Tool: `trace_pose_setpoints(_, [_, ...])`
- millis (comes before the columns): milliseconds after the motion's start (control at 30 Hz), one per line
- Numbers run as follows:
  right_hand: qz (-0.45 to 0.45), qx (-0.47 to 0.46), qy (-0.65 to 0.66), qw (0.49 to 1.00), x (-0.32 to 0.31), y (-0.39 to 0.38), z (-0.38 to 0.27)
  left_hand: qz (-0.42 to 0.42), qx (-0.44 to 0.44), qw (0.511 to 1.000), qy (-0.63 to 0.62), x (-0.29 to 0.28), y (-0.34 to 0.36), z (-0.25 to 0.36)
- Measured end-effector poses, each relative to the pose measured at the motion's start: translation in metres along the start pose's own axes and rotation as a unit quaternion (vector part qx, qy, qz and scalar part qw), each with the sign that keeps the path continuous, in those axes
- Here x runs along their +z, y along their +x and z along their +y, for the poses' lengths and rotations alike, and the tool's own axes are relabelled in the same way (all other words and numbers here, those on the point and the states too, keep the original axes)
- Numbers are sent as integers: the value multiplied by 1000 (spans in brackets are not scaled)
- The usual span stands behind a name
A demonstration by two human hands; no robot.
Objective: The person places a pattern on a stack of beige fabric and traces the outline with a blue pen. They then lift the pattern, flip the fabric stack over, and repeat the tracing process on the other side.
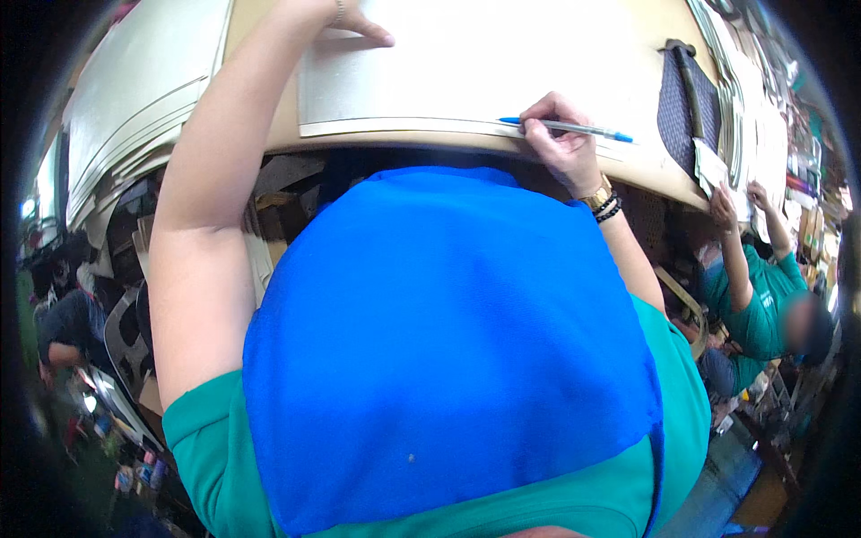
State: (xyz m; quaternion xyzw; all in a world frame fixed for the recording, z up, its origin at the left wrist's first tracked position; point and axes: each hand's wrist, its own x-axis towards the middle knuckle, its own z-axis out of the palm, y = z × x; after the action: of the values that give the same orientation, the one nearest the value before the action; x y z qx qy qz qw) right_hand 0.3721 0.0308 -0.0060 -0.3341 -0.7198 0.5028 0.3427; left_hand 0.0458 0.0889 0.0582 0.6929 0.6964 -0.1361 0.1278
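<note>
A large white sheet [466, 72] lies on the tan tabletop [359, 139] in front of me. My right hand [565, 134] is closed on a clear-barrelled pen with blue ends [592, 132], just over the sheet's near edge. One blue end points left along that edge. My left hand [360, 25] rests farther away on the sheet's left part, with a digit stretched out flat. The rest of that hand is cut off by the top of the picture, and nothing shows in it.
Pale sheets [143, 99] are stacked on the left. A dark patterned piece [686, 108] lies at the table's right end, beside more layered sheets [749, 108]. A co-worker in a green shirt [762, 287] handles something there. Another person sits at the far left.
</note>
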Motion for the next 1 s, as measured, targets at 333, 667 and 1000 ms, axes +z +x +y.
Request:
trace_pose_setpoints(333, [-25,-36,-82,996,3,-3,-1,-24,-45,999,12,0,3,2])
trace_pose_setpoints(667, [-52,-30,-89,994,0,-6,3,-32,-58,998,9,-5,-1,6])
trace_pose_setpoints(1000, [-22,-24,-103,994,-1,-8,-5,-30,-62,998,16,-2,2,8])
